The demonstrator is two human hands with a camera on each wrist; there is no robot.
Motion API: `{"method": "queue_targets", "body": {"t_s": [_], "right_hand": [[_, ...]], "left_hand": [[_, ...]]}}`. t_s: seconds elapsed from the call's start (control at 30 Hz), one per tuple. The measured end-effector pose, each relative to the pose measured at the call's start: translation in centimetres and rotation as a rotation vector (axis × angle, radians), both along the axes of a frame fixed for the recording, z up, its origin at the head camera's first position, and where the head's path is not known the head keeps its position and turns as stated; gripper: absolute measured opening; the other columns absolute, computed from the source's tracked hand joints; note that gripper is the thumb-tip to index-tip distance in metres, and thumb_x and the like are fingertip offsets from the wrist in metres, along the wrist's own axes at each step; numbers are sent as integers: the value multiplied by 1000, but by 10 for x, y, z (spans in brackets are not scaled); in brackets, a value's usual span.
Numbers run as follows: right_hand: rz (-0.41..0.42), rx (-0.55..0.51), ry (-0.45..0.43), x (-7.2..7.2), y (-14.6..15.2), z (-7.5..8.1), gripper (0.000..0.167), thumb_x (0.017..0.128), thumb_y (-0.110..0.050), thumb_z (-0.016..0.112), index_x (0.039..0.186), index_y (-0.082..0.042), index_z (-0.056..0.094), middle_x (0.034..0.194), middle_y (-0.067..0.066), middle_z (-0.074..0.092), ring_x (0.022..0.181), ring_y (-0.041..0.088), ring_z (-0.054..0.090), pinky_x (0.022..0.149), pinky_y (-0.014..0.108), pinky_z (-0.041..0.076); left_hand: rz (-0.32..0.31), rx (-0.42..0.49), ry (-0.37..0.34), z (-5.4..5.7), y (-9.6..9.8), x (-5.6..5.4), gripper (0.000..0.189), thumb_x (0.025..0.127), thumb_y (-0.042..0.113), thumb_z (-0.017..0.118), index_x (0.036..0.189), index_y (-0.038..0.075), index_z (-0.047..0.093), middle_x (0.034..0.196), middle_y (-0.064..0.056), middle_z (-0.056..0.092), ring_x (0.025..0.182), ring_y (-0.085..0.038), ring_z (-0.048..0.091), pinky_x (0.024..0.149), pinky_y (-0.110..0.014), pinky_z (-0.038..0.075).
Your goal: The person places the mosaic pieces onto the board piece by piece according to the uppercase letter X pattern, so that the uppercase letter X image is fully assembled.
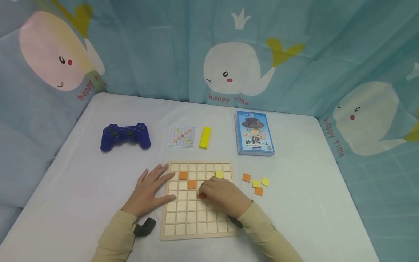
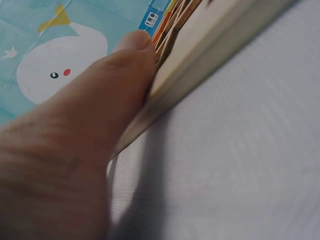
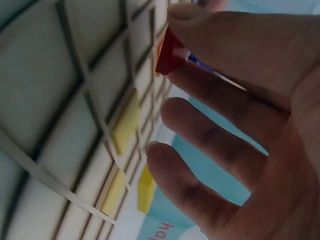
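Note:
A wooden grid board [image 1: 181, 217] lies in the middle of the table. My left hand [image 1: 147, 193] rests at its left edge with fingers spread, and the thumb [image 2: 125, 65] touches the rim in the left wrist view. Over the board's middle, my right hand [image 1: 226, 194] pinches a red square tile [image 3: 172, 55] between thumb and forefinger; the tile is tilted. Two orange tiles [image 1: 183, 175] sit in cells left of that hand. A yellow tile [image 1: 219, 174] shows just beyond it, and the right wrist view shows another yellow tile [image 3: 115, 192]. The hand hides several cells from the head camera.
Several loose orange and yellow tiles [image 1: 256, 184] lie right of the board. Behind it are a printed pattern card [image 1: 182, 136], a yellow block [image 1: 205, 137] and a blue game box [image 1: 254, 133]. A blue game controller [image 1: 126, 136] lies at the back left.

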State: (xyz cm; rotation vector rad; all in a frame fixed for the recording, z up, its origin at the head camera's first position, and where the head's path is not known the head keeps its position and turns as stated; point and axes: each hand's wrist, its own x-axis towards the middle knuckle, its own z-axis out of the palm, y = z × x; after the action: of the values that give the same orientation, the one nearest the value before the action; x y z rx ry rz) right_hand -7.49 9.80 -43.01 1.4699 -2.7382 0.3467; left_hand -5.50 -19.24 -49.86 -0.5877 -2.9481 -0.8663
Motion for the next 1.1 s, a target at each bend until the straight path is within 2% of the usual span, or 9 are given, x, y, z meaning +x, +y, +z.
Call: {"method": "queue_targets", "body": {"t_s": [0.2,0.47,0.7,0.97,1.1], "right_hand": [[18,6,27,-2,-4,-11,13,86,-20,72,97,-22,66,98,-14,68,88,5,57,76,17,49],[29,-69,6,-5,-1,-19,8,87,-22,71,95,-24,70,102,-16,70,90,4,59,73,16,48],[20,-63,-13,-7,0,-18,7,87,-23,71,94,-23,73,107,-13,71,96,5,60,80,18,50],[29,-64,-6,-7,0,-15,7,88,-22,69,95,-24,72,107,-14,69,100,6,58,82,19,50],[33,-118,-11,-7,4,-12,11,86,-18,72,97,-20,69,108,-8,67,101,9,59,87,21,51]], "left_hand": [[1,2,-2,1,0,0,74,79,61,67,142,26,47,155,-5,31,145,-30,22,116,-57,8],[5,7,5,1,0,0,74,79,59,68,141,24,48,155,-6,33,144,-31,23,116,-57,10],[8,-3,7,2,1,-2,74,78,60,68,141,24,49,155,-5,32,145,-30,22,117,-56,9],[6,0,18,2,0,-3,74,79,60,68,141,25,48,155,-5,32,144,-30,23,117,-56,9],[9,-2,6,1,0,-2,74,78,61,67,141,25,48,155,-4,32,145,-29,22,117,-55,8]]}}
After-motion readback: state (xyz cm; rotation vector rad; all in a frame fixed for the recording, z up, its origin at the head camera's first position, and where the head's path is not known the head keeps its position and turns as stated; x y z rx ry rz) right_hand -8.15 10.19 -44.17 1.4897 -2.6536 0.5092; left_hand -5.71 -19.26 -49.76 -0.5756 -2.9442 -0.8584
